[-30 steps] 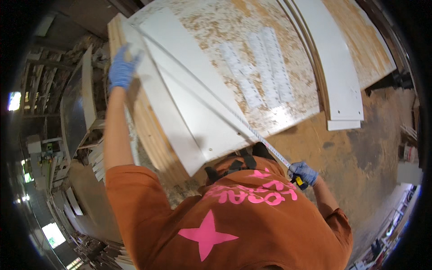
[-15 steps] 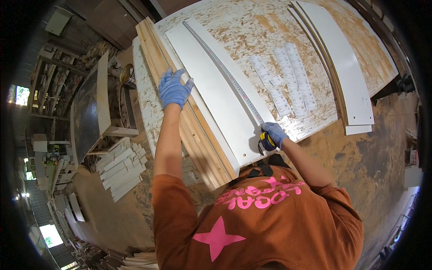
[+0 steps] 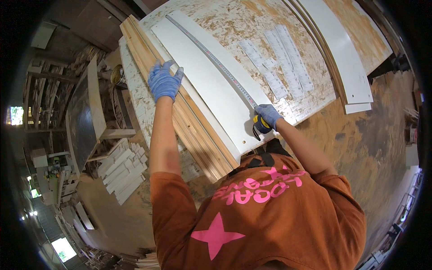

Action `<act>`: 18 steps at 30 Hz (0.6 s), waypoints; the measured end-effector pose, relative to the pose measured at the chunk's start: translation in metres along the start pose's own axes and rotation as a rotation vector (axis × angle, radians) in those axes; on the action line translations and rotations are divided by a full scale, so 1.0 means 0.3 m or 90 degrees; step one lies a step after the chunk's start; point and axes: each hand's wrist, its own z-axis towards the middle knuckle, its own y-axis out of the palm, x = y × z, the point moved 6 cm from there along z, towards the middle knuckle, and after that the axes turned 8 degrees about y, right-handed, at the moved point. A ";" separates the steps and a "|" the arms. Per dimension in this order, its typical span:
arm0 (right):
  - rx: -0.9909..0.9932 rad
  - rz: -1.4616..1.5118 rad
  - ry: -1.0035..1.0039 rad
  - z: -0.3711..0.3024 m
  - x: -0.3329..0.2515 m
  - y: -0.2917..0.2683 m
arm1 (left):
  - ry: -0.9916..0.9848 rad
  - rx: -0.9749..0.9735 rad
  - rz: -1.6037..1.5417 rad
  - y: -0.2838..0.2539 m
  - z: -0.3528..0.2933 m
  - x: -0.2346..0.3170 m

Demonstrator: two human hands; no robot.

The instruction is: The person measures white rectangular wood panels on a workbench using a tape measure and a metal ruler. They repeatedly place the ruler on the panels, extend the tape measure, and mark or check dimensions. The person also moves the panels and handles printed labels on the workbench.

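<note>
My right hand [image 3: 269,114], in a blue glove, is closed around a yellow and dark tape measure [image 3: 262,124] near the front edge of a long white panel [image 3: 202,72]. From its case the pulled-out blade [image 3: 211,56] runs lengthwise along the panel to near its far end. To the left, my gloved left hand [image 3: 165,81] lies on a stack of long wooden strips [image 3: 193,130] beside the panel, its fingers spread and nothing gripped. A small hole shows near the panel's front corner.
The panel lies on a worn, paint-smeared worktable [image 3: 216,24]. Printed label sheets [image 3: 288,58] sit right of it, and more white boards [image 3: 335,45] lie farther right. White strips [image 3: 123,168] are piled at lower left, near a dark-topped wooden frame [image 3: 83,117].
The whole view has shifted slightly. My right hand and the tape measure's case sit a little farther from the panel's front edge. The left hand still rests on the wooden strips.
</note>
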 end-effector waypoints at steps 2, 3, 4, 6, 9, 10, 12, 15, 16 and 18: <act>0.019 -0.031 0.004 -0.010 0.044 -0.016 | -0.007 -0.010 -0.013 0.006 -0.003 0.015; 0.026 -0.045 0.008 -0.015 0.066 -0.028 | -0.012 -0.008 -0.024 0.000 0.003 0.016; 0.033 -0.058 0.018 -0.042 0.092 -0.038 | -0.017 -0.011 -0.035 0.008 -0.006 0.018; 0.015 -0.027 0.050 -0.082 0.140 -0.039 | -0.011 -0.034 -0.042 0.038 -0.014 -0.023; -0.002 -0.005 0.033 -0.070 0.142 -0.027 | -0.018 -0.038 -0.036 0.030 -0.001 -0.007; -0.007 0.004 0.027 -0.059 0.136 -0.023 | -0.015 -0.032 -0.037 0.024 0.004 0.011; -0.003 0.016 -0.002 -0.001 0.095 -0.007 | -0.013 -0.028 -0.040 0.020 0.009 0.015; -0.032 0.062 0.045 -0.034 -0.058 0.039 | -0.019 -0.032 -0.032 0.037 0.003 -0.026; -0.018 0.042 0.042 -0.026 -0.072 0.038 | -0.020 -0.033 -0.028 0.034 0.004 -0.024; -0.005 0.002 0.024 -0.010 -0.076 0.037 | -0.023 -0.036 -0.020 0.022 0.014 -0.025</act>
